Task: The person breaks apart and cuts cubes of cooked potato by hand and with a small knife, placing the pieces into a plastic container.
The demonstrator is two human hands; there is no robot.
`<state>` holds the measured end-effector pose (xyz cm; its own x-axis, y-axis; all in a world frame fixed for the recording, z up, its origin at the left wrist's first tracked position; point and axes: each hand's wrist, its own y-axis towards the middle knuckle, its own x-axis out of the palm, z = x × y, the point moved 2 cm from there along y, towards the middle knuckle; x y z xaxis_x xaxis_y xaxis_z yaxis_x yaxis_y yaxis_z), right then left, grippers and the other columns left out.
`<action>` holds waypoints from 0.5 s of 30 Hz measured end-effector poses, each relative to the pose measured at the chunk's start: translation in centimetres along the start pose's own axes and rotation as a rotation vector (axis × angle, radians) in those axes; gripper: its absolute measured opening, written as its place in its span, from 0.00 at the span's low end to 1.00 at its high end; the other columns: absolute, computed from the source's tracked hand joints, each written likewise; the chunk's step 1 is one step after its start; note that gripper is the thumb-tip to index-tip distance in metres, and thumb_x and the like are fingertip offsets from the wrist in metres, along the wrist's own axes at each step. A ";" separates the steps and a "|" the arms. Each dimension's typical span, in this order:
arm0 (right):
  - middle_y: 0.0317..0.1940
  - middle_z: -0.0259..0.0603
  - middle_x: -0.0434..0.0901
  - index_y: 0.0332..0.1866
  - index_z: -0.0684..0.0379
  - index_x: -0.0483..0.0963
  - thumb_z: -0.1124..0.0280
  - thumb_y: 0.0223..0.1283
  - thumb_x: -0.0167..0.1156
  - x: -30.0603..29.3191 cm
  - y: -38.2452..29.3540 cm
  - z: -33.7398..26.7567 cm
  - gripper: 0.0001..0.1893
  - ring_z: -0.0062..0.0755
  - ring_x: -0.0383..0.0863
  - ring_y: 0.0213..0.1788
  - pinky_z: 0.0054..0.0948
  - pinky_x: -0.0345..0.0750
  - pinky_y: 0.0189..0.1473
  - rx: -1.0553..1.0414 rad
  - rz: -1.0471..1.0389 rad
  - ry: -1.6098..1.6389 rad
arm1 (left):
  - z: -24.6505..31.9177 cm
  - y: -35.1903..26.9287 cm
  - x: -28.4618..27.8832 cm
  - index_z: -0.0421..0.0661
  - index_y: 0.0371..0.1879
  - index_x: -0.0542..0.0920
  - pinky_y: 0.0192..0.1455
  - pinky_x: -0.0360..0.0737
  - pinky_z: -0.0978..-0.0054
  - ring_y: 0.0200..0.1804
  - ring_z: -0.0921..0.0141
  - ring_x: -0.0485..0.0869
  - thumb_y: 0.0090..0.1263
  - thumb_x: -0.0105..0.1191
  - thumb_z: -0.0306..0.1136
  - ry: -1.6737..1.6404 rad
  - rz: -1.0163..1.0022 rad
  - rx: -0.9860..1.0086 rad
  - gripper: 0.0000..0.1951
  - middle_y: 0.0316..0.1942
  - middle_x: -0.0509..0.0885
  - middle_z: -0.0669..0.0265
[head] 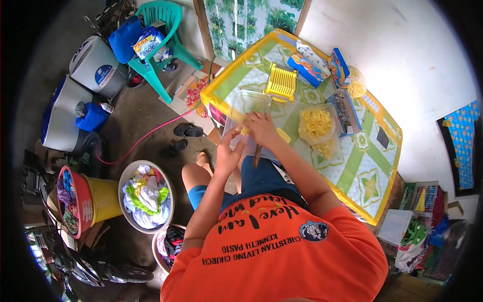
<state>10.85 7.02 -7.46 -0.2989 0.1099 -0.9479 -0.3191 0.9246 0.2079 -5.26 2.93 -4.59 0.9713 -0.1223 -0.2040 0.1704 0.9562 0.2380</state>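
Note:
On a clear plastic tray [241, 99] at the table's near left, my right hand [261, 130] lies over the middle of a knife [257, 156]. The brown handle comes out towards me below the palm; the blade shows past the fingers. My left hand [229, 153] is just left of it, thumb and index finger apart. A small yellow piece [245, 131] is between the two hands; whose grip it is in is unclear. Another yellow piece [283, 135] rests right of my right hand. Beyond the tray stands a yellow slotted slicer [281, 82].
Plastic bags of yellow cut pieces [316, 122] sit right of the tray, near an open blue box [344, 111]. Other blue boxes [308, 70] are farther back. Left on the floor are a basin of clothes [171, 188], slippers [188, 130] and a pink hose [139, 145].

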 end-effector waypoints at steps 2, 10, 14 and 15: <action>0.58 0.37 0.74 0.48 0.51 0.76 0.69 0.48 0.65 -0.7 0.4 -0.4 0.18 0.41 0.68 0.64 0.55 0.57 0.64 0.046 -0.038 0.035 | -0.6 -0.2 -0.2 0.36 0.54 0.77 0.58 0.72 0.71 0.52 0.67 0.79 0.62 0.59 0.26 -0.053 0.028 -0.055 0.20 0.48 0.82 0.55; 0.37 0.39 0.83 0.41 0.58 0.78 0.72 0.51 0.66 -2.2 0.3 1.5 0.11 0.33 0.83 0.40 0.31 0.76 0.45 0.179 0.113 0.851 | -0.9 0.2 -0.4 0.37 0.53 0.78 0.54 0.74 0.73 0.50 0.72 0.79 0.65 0.57 0.30 -0.097 -0.015 -0.169 0.18 0.46 0.83 0.60; 0.37 0.36 0.82 0.44 0.63 0.78 0.72 0.56 0.66 -4.6 -0.2 0.1 0.12 0.19 0.80 0.40 0.21 0.76 0.42 0.242 0.077 1.267 | -1.2 0.7 -0.6 0.37 0.51 0.78 0.48 0.75 0.78 0.46 0.77 0.80 0.68 0.56 0.31 -0.314 0.010 -0.256 0.16 0.44 0.83 0.63; 0.37 0.36 0.82 0.44 0.63 0.78 0.72 0.56 0.66 -5.5 -0.6 -0.2 0.12 0.19 0.80 0.40 0.21 0.76 0.42 0.241 0.076 1.266 | -0.5 1.0 -0.4 0.37 0.51 0.78 0.48 0.75 0.78 0.46 0.77 0.80 0.68 0.56 0.31 -0.316 0.011 -0.255 0.16 0.44 0.83 0.63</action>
<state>12.53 5.75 -2.29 -0.9909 -0.1329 -0.0214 -0.1342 0.9880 0.0771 -5.58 4.03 -4.78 0.9829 -0.1491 0.1082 0.1514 0.9884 -0.0126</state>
